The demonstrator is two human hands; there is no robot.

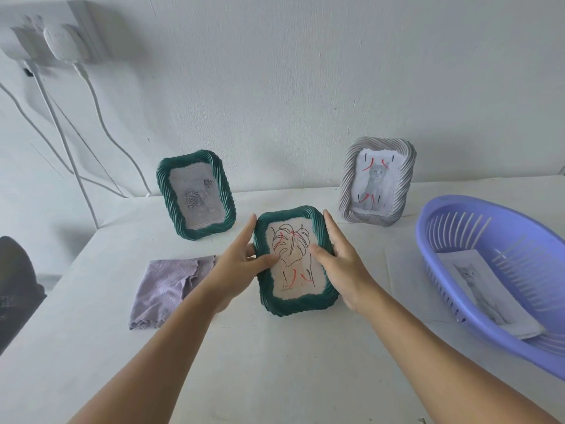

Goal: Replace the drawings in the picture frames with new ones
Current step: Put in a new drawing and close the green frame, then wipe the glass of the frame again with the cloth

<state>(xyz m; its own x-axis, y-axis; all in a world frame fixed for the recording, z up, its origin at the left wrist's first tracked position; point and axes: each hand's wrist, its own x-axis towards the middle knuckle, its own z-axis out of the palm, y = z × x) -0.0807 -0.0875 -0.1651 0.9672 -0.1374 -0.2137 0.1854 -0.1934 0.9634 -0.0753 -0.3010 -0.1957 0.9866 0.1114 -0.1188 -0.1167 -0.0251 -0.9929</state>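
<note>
Table [275, 362] bears two standing frames by the wall and, at centre, the green frame [295, 261] with its leaf drawing [295, 258]. Your left hand [237, 258] and right hand [342, 258] clasp its sides, fingers straight along the edges, thumbs pressing the drawing. You seem mid-swap on this frame; next, likely stand it upright.

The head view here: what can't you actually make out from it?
- Back of the held green frame: faces away from the head camera, so its fastening is unseen.
- Left hand and right hand: fingers behind the frame are hidden by it.
- Purple basket: cut off by the right edge.
- Rose drawing in the far green frame: faint, details unclear.
- Dark object at the left edge: cut off, unidentifiable.
</note>
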